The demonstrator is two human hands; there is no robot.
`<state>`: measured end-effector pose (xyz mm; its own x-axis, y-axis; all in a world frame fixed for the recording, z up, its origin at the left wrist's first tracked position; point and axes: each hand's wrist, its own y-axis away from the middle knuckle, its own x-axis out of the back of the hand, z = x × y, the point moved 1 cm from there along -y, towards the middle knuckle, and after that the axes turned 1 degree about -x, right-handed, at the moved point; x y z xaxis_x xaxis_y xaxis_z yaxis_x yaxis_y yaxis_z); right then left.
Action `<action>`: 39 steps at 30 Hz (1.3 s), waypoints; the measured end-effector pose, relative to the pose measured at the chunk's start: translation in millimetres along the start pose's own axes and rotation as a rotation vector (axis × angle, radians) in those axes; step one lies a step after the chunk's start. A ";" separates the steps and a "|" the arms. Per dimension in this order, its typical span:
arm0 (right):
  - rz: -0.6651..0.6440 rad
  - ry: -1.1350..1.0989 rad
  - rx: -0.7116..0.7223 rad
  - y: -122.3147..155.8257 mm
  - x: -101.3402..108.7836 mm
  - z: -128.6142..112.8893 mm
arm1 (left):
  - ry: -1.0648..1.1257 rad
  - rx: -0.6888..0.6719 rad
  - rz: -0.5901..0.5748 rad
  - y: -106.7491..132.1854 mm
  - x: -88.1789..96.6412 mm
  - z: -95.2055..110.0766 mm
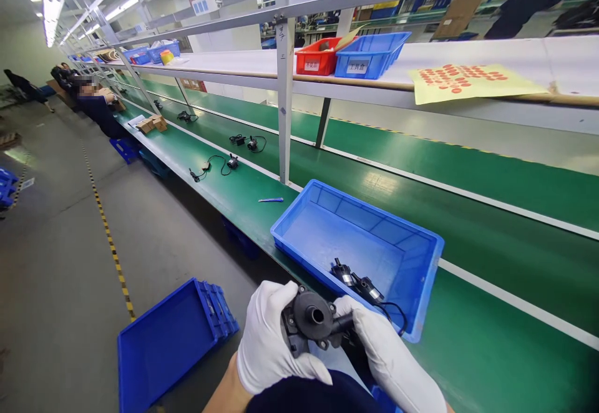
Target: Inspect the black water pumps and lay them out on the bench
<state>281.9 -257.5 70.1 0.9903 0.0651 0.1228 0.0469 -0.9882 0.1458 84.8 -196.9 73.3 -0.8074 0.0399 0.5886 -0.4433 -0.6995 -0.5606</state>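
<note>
Close in front of me I hold a black pump (312,316), its round face with a hollow port turned up toward the camera. White-gloved, my left hand (270,332) is wrapped round the pump body from the left. My right hand (377,338), also gloved, closes its fingers on the short side pipe of the same pump; its fingertips are partly hidden. Just beyond lies a blue tray (355,213) on the green bench, with a pair of smaller black pumps (358,281) and a black cable at its near side.
Stacked blue crates (163,344) stand on the floor at left. A blue pen-like item (270,199) and pumps with cables (231,162) lie along the bench (243,198). A metal post (284,101) carries a shelf with a red bin (314,63), a blue bin (369,57) and a yellow sheet (468,82).
</note>
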 end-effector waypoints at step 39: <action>-0.059 0.130 -0.143 -24.7 -49.8 -49.4 | 1.112 0.799 0.058 15.6 2.3 -24.3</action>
<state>224.9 -229.5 108.8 0.9608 0.1492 0.2339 0.0765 -0.9529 0.2934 66.6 -190.4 51.8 -0.8688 0.2783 -0.4096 -0.3615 -0.9218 0.1403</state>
